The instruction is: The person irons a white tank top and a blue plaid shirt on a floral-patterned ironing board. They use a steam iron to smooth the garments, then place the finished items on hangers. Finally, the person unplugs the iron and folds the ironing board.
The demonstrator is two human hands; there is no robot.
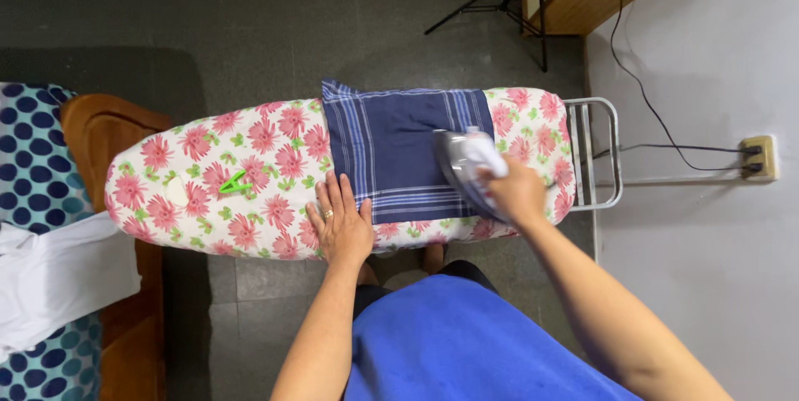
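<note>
While right hand (518, 193) grips it, iron (466, 161) hides cloth (391, 147) — handle unseen.

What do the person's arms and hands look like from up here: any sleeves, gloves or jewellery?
Both arms are bare to the frame edge, no sleeves or gloves. The left hand wears a thin ring on one finger. The right hand shows no ring or watch.
</note>
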